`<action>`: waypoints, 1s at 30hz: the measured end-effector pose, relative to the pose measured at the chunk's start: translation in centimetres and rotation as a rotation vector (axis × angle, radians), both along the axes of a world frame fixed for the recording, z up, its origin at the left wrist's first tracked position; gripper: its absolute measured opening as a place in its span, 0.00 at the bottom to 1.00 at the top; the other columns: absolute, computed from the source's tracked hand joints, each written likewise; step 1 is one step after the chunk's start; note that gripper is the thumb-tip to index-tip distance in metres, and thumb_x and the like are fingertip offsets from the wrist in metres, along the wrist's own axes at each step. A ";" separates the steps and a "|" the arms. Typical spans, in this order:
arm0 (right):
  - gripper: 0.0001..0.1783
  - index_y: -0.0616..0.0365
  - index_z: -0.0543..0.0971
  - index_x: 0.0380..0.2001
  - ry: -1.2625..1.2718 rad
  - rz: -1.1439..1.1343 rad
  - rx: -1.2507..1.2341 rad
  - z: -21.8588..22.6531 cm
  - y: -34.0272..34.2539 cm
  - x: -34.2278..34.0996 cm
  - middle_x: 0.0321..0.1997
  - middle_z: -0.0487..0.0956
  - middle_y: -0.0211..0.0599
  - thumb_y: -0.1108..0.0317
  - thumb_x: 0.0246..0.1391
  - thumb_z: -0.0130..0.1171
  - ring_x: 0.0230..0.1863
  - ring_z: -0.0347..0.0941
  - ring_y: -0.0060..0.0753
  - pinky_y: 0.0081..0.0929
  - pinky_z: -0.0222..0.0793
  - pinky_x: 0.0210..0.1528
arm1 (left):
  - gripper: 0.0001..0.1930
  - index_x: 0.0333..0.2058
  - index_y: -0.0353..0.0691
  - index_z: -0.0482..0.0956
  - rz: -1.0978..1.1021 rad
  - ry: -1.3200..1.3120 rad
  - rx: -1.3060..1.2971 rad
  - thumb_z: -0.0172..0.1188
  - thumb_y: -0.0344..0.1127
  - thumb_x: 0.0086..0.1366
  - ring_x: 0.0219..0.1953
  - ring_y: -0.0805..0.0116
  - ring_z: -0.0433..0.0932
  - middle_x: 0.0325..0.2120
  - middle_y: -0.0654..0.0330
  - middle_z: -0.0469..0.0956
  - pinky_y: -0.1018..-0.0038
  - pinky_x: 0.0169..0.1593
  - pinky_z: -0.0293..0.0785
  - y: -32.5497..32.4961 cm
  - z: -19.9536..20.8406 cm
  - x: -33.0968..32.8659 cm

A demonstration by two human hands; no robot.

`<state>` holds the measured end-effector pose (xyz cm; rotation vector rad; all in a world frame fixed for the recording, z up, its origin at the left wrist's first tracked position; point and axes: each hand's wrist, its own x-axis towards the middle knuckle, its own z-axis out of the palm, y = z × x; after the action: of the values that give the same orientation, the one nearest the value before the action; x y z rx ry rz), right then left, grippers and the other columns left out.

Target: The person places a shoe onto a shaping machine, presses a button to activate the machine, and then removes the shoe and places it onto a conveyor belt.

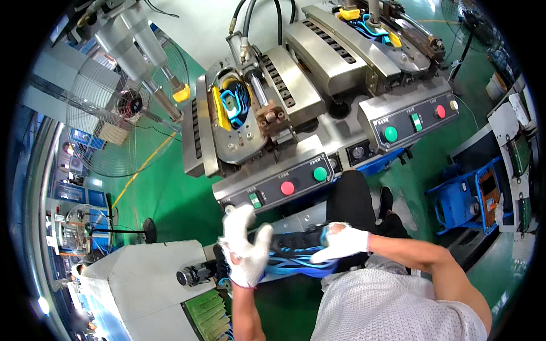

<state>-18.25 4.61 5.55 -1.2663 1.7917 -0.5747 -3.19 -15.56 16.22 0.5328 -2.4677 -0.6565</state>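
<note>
My left hand (245, 250), in a white glove, is raised with its fingers apart and holds nothing. It is beside a black piece (297, 240) lying across in front of my lap. Bright blue cords or straps (296, 266) bunch along the near side of that piece. At its right end is my right hand (348, 243), also gloved in white. One finger or thumb stretches toward the blue cords, while the upper fingers are by the black piece; I see no firm grip. What exactly the black and blue piece is I cannot make out.
Ahead stands a metal machine with a control panel (273, 190) of red and green buttons. Black-and-blue pieces (236, 102) sit in its yellow-edged clamp; a second station (409, 119) adjoins it. A fan (125, 108), grey cabinet (151, 284) and blue stool (466, 199) surround me.
</note>
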 end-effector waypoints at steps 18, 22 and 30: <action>0.53 0.65 0.61 0.75 -1.350 -1.102 -0.599 2.8 15.1 -4.6 0.72 0.72 0.40 0.75 0.47 0.75 0.69 0.70 0.32 0.37 0.64 0.73 | 0.43 0.57 0.35 0.67 0.588 -0.486 -0.164 0.71 0.61 0.54 0.57 0.38 0.79 0.56 0.39 0.78 0.46 0.61 0.72 -25.8 -5.0 -34.5; 0.50 0.66 0.63 0.74 -1.302 -1.114 -0.613 0.0 16.1 -4.0 0.70 0.74 0.38 0.80 0.47 0.73 0.65 0.73 0.32 0.38 0.69 0.70 | 0.42 0.60 0.32 0.70 0.405 -0.416 -0.138 0.75 0.51 0.53 0.56 0.41 0.79 0.52 0.39 0.80 0.54 0.60 0.74 -29.3 -2.2 -33.4; 0.51 0.59 0.62 0.74 -1.250 -1.159 -0.693 1.3 13.7 -4.2 0.67 0.76 0.47 0.80 0.45 0.71 0.62 0.77 0.48 0.49 0.78 0.63 | 0.39 0.61 0.30 0.72 0.473 0.030 -0.132 0.76 0.49 0.57 0.52 0.50 0.79 0.52 0.41 0.79 0.61 0.59 0.74 -24.3 7.4 -20.7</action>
<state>-22.41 18.34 6.87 0.1275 0.9963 -2.1464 -23.91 -39.85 23.59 0.9996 -2.2160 -0.3050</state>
